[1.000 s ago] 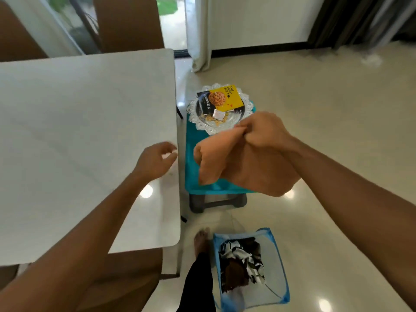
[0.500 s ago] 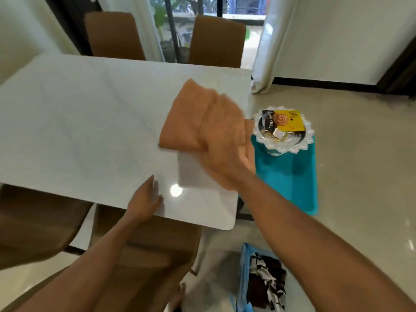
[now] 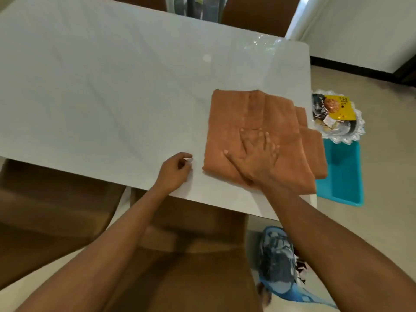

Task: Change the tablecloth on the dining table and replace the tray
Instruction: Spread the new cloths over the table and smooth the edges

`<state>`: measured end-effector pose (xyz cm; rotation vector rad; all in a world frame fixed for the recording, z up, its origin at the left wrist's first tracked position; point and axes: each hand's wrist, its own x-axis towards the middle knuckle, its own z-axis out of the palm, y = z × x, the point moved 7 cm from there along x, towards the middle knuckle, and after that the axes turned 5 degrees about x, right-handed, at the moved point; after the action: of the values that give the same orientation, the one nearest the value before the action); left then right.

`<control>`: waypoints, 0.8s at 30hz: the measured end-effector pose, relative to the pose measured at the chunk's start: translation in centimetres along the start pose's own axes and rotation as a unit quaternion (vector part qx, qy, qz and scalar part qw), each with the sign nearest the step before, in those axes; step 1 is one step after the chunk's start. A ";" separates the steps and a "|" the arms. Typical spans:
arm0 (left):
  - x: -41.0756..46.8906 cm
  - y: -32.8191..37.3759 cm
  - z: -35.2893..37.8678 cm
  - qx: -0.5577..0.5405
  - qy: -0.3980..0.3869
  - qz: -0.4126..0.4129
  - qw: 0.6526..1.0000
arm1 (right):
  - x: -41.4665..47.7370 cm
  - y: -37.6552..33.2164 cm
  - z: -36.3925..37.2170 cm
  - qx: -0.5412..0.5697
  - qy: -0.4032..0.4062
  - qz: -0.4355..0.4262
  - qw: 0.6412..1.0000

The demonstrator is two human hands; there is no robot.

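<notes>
- The white tabletop [image 3: 112, 86] fills most of the view, bare across its left and far parts.
- Two brown chairs sit at the near edge: one [image 3: 191, 255] directly below the person's arms, another [image 3: 45, 210] to the left.
- The folded orange-brown tablecloth [image 3: 236, 113] lies flat on the tabletop's near right corner. Its layers are stepped on the right side, and one corner reaches just past the tabletop's right edge.
- A teal stool [image 3: 342, 172] stands on the floor just beside that right edge.
- A blue mesh basket [image 3: 299, 297] sits on the floor near the person's right forearm, with black-and-white fabric inside.
- The silver tray [image 3: 358, 129] with a scalloped rim rests on the far end of the stool — off the tabletop, close to the cloth's right side.
- The right hand [image 3: 256, 154] lies palm down on the middle of the cloth, fingers straight and spread, pressing on it rather than gripping it.
- The left hand [image 3: 173, 172] rests on the bare tabletop just left of the cloth and apart from it — fingers loosely curled toward the thumb, with nothing visibly held.
- A yellow snack packet [image 3: 337, 106] lies in the tray, a dark packet beside it.
</notes>
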<state>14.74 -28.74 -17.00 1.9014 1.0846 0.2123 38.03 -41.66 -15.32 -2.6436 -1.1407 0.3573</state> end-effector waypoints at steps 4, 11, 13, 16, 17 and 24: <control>0.7 -2.9 -4.0 -0.104 -0.016 -0.050 0.993 | 0.7 -4.9 1.4 -0.032 -0.012 -0.021 0.999; 1.4 -7.7 -11.2 -0.156 0.092 -0.124 0.976 | 2.3 -15.3 4.3 -0.042 -0.169 -0.253 0.952; 1.3 -8.2 -12.8 -0.196 0.130 -0.137 0.962 | 3.1 -18.9 5.0 -0.056 -0.227 -0.319 0.918; 0.7 -9.7 -14.8 -0.276 0.210 -0.184 0.920 | 3.4 -23.4 4.8 -0.073 -0.233 -0.337 0.910; 0.4 -10.3 -15.1 -0.323 0.219 -0.215 0.895 | 3.2 -24.5 4.4 -0.058 -0.196 -0.330 0.922; -0.9 -7.4 -17.6 -0.244 0.252 -0.175 0.920 | -3.5 -23.0 6.9 0.148 -0.018 -0.197 0.969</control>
<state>0.42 -16.99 -12.38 1.2022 1.5223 0.7249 17.93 -28.02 -14.20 -2.1032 -1.4589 0.4554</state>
